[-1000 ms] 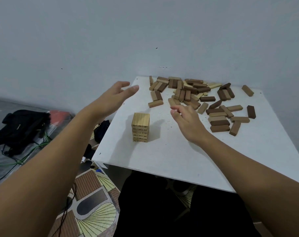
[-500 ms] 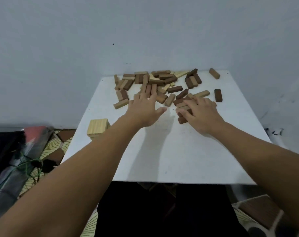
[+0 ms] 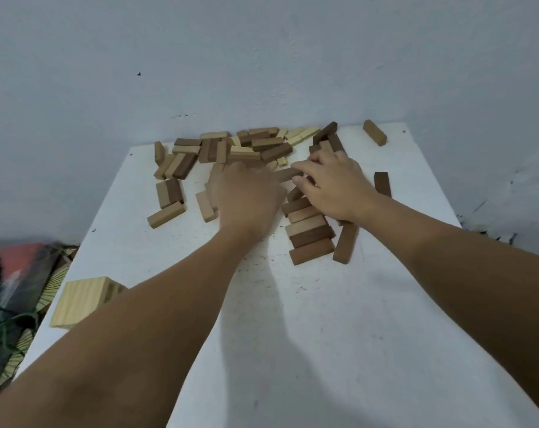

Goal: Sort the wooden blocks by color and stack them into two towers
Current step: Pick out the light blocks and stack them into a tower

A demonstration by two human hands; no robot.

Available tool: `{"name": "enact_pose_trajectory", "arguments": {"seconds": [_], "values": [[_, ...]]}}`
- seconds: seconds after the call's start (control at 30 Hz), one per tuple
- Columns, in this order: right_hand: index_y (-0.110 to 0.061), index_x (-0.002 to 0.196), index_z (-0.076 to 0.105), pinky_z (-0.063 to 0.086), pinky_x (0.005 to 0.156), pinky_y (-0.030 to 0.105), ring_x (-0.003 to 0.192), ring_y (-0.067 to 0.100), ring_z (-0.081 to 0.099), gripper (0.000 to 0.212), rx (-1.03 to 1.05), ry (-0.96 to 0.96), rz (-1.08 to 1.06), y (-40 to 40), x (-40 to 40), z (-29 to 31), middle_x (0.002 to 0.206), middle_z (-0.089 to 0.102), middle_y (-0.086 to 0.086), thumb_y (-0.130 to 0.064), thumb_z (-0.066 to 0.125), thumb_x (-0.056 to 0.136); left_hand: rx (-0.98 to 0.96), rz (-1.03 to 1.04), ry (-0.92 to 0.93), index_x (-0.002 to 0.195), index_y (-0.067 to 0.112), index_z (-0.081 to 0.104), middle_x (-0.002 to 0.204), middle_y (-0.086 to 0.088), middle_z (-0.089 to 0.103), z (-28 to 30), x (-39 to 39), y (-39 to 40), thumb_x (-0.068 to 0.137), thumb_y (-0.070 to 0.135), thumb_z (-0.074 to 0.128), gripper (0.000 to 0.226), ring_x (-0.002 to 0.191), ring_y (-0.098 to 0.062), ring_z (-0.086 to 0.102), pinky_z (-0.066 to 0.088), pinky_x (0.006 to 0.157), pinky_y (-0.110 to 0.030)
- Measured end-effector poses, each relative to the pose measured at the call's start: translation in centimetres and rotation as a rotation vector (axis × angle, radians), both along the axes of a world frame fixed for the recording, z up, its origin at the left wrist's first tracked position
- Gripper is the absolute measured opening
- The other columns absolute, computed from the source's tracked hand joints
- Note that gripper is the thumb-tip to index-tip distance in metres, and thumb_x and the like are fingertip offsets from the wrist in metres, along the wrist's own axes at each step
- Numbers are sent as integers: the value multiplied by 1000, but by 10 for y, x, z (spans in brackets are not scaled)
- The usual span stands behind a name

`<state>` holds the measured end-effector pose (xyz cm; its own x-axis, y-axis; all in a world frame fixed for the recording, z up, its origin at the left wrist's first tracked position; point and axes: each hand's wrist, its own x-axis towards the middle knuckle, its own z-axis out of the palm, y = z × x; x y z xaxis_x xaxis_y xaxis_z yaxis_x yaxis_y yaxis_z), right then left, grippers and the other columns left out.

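Note:
Loose light and dark wooden blocks lie scattered across the far half of the white table. My left hand is palm-down over the middle of the pile, blurred, with its fingertips hidden. My right hand rests on the blocks just to its right, thumb and forefinger around a brown block. Below that hand, several blocks lie side by side in a row. A short tower of light blocks stands at the table's near left edge, partly behind my left forearm.
A grey wall runs just behind the table. Single dark blocks lie apart at the far right corner and right of my hand. Bags and cables sit on the floor to the left.
Both hands have moved farther into the pile. The left one slid forward over the middle blocks, and the right one's fingers closed round a brown block. The view has tilted down.

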<state>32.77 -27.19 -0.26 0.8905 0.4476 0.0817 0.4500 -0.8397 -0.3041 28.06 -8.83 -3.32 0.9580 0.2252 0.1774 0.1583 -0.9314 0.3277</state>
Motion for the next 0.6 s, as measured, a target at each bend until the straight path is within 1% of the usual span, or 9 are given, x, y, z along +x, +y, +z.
{"name": "enact_pose_trajectory", "arguments": {"seconds": [0.1, 0.17, 0.23, 0.27, 0.37, 0.4, 0.47, 0.53, 0.6], "values": [[-37, 143, 57, 31, 113, 49, 136, 30, 39, 43, 9, 16, 19, 11, 21, 1, 142, 52, 3, -48, 35, 108, -43, -2, -55, 140, 41, 58, 155, -9, 28, -8, 1, 1, 104, 53, 39, 42, 145, -34, 16, 11, 120, -53], [-41, 141, 57, 33, 112, 51, 134, 31, 40, 42, -3, 45, 25, 17, 33, 0, 138, 54, 2, -50, 33, 107, -70, -18, -91, 130, 36, 64, 148, -9, 33, -10, 0, 2, 104, 49, 43, 36, 141, -33, 19, 15, 119, -53], [-46, 141, 56, 31, 111, 52, 132, 32, 39, 43, -27, 80, 20, 24, 40, 0, 139, 53, 1, -53, 32, 107, -89, -22, -133, 120, 31, 67, 141, -9, 36, -10, 2, 2, 104, 46, 45, 31, 137, -32, 23, 19, 116, -53], [-48, 141, 56, 29, 111, 52, 132, 32, 38, 43, -48, 89, 21, 27, 42, -1, 140, 52, 0, -54, 31, 106, -93, -15, -143, 118, 30, 67, 140, -9, 37, -10, 3, 1, 104, 45, 45, 30, 136, -31, 23, 19, 116, -53], [-46, 140, 57, 26, 112, 52, 133, 31, 37, 42, -79, 80, 41, 31, 41, -2, 138, 51, -1, -54, 33, 106, -96, -6, -134, 125, 32, 65, 141, -8, 35, -9, 5, 2, 106, 45, 45, 30, 133, -25, 20, 18, 114, -51], [-43, 134, 61, 27, 111, 51, 131, 30, 38, 41, -64, 64, 43, 30, 42, -4, 134, 53, -2, -54, 34, 106, -87, -9, -125, 128, 33, 64, 143, -8, 34, -9, 5, 3, 107, 45, 43, 32, 134, -24, 19, 18, 114, -51], [-35, 116, 68, 29, 108, 49, 123, 27, 43, 37, -20, 12, 36, 25, 44, -6, 122, 55, -4, -52, 37, 105, -66, -10, -103, 135, 35, 61, 145, -7, 31, -10, 5, 3, 107, 47, 40, 36, 136, -24, 17, 16, 115, -51], [-32, 106, 70, 30, 107, 47, 117, 24, 45, 33, 16, -28, 16, 20, 50, -7, 115, 53, -4, -52, 43, 104, -53, -4, -68, 142, 37, 56, 148, -6, 27, -10, 5, 3, 107, 51, 37, 42, 139, -26, 14, 12, 117, -51], [-32, 108, 71, 30, 107, 47, 117, 24, 45, 27, 49, -63, -14, 16, 59, -4, 117, 52, -2, -47, 49, 102, -46, 2, -45, 147, 37, 53, 151, -6, 25, -9, 6, 2, 107, 53, 35, 46, 141, -27, 13, 9, 118, -51]]}}
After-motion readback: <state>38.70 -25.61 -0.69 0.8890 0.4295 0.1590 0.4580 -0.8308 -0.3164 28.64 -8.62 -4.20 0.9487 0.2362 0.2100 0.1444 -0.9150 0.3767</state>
